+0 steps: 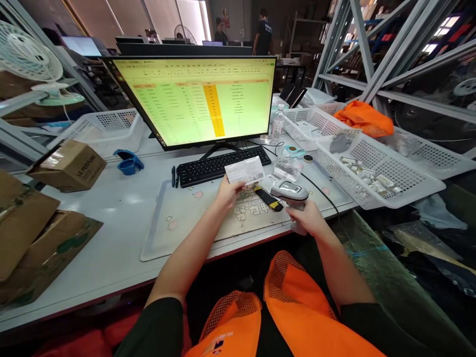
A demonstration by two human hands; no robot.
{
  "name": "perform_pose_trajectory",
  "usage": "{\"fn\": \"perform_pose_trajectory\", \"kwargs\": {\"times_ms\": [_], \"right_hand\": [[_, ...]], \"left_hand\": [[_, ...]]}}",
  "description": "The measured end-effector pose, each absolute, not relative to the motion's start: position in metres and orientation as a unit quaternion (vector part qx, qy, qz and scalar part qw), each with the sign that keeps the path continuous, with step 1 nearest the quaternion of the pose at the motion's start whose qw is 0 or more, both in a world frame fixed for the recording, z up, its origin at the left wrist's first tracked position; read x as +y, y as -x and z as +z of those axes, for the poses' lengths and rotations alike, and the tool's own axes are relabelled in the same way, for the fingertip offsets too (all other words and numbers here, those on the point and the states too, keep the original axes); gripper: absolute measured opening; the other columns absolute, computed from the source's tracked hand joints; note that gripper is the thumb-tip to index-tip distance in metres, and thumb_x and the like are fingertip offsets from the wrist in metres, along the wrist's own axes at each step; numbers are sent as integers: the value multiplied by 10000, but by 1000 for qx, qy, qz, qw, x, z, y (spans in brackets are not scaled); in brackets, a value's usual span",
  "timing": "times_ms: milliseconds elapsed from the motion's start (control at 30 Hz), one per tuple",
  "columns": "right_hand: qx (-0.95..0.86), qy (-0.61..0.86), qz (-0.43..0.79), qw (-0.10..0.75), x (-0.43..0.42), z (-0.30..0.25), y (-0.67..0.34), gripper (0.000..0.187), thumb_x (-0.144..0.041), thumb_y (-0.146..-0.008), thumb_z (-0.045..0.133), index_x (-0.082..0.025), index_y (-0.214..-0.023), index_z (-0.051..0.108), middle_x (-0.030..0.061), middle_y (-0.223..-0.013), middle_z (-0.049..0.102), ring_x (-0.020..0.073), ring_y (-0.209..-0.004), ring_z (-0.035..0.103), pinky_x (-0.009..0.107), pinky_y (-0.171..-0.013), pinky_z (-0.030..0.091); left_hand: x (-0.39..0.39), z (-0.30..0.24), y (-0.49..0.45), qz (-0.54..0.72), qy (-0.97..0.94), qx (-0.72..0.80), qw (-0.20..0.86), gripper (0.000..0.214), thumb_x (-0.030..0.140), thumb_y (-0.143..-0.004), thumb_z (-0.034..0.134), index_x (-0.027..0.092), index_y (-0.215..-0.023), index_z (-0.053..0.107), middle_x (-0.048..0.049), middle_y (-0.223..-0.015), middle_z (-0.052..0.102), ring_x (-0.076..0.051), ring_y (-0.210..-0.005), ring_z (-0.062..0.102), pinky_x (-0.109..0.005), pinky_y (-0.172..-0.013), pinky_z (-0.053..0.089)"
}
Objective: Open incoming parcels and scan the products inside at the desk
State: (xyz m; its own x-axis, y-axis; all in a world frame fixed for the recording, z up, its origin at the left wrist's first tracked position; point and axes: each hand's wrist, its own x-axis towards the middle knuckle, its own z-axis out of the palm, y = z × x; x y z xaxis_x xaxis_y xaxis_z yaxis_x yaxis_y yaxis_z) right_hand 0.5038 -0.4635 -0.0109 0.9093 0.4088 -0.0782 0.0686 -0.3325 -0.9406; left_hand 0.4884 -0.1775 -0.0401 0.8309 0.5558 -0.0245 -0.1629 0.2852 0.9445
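My left hand (pixel 227 192) pinches the lower left edge of a white label card (pixel 245 171) with small print and a barcode, held up before the keyboard (pixel 208 167). In my right hand (pixel 308 218) is a grey and white barcode scanner (pixel 289 190), gripped by its handle, its head towards the card side. Between the hands a black and yellow utility knife (pixel 268 198) lies on the desk mat (pixel 193 218). Just behind the scanner sits a clear plastic bag (pixel 288 167). A monitor (pixel 193 104) beyond the keyboard displays a spreadsheet.
White plastic baskets (pixel 405 186) stand along the right, one holding small items, with an orange vest (pixel 364 119) behind. Cardboard boxes (pixel 70 166) and a blue tape dispenser-like object (pixel 128 162) are at left. A bottle (pixel 277 123) stands beside the monitor. People are in the background.
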Motion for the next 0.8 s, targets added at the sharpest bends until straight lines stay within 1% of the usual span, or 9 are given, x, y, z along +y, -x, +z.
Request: {"fn": "perform_pose_trajectory", "kwargs": {"times_ms": [133, 267, 400, 533, 567, 633, 700, 733, 800], "right_hand": [[-119, 849, 120, 500, -452, -9, -503, 246, -435, -703, 737, -205, -705, 649, 27, -569, 661, 221, -598, 626, 342, -640, 470], [-109, 869, 87, 474, -444, -10, -501, 219, -413, -720, 758, -211, -725, 673, 30, -585, 676, 245, -647, 668, 345, -658, 491], [-115, 852, 86, 504, -452, -21, -507, 254, -440, -741, 788, -212, -789, 688, 22, -574, 669, 227, -585, 658, 335, -610, 508], [-54, 811, 64, 578, -481, -36, -545, 415, -419, -676, 875, -208, -978, 684, 16, -687, 720, 198, -527, 646, 314, -532, 515], [-26, 808, 66, 585, -489, -39, -558, 438, -400, -656, 894, -206, -988, 685, 23, -715, 729, 194, -521, 642, 310, -512, 512], [17, 812, 89, 576, -502, -44, -585, 408, -380, -640, 912, -192, -931, 697, 53, -738, 734, 201, -537, 646, 312, -493, 510], [40, 822, 109, 557, -514, -48, -606, 347, -389, -654, 907, -180, -835, 697, 89, -739, 732, 235, -604, 676, 335, -527, 537], [46, 829, 106, 548, -520, -48, -614, 328, -396, -666, 899, -178, -801, 694, 107, -759, 736, 260, -667, 700, 356, -574, 563], [60, 845, 75, 526, -527, -49, -621, 309, -384, -666, 898, -180, -766, 688, 151, -864, 756, 328, -889, 737, 409, -745, 607]], "left_hand": [[-174, -45, -481, 248, -560, 168, 772, 640, 238, -502, 870, 162, -1097, 648, -108, -1081, 777, -234, -912, 721, -249, -664, 536], [-173, -49, -477, 255, -585, 152, 755, 636, 304, -533, 859, 165, -1110, 630, -117, -1096, 769, -227, -882, 707, -280, -684, 540], [-171, -53, -477, 245, -607, 164, 738, 611, 323, -570, 831, 179, -1118, 603, -112, -1113, 755, -211, -867, 684, -293, -692, 537], [-169, -57, -477, 224, -618, 179, 732, 561, 328, -604, 823, 177, -1095, 599, -113, -1086, 748, -216, -851, 679, -319, -701, 549], [-169, -58, -477, 220, -620, 183, 731, 547, 329, -618, 818, 177, -1097, 601, -117, -1098, 747, -220, -861, 682, -318, -697, 549], [-169, -59, -476, 213, -620, 193, 730, 523, 323, -649, 800, 176, -1112, 606, -127, -1147, 748, -225, -889, 691, -302, -676, 540], [-170, -60, -475, 205, -617, 202, 732, 513, 319, -678, 782, 174, -1139, 611, -135, -1203, 746, -228, -920, 700, -278, -649, 523], [-170, -61, -474, 200, -615, 204, 734, 514, 322, -690, 774, 174, -1156, 612, -136, -1228, 744, -230, -937, 703, -268, -639, 515], [-170, -62, -474, 187, -612, 205, 740, 522, 338, -706, 763, 176, -1179, 613, -134, -1257, 741, -230, -958, 706, -257, -630, 501]]}}
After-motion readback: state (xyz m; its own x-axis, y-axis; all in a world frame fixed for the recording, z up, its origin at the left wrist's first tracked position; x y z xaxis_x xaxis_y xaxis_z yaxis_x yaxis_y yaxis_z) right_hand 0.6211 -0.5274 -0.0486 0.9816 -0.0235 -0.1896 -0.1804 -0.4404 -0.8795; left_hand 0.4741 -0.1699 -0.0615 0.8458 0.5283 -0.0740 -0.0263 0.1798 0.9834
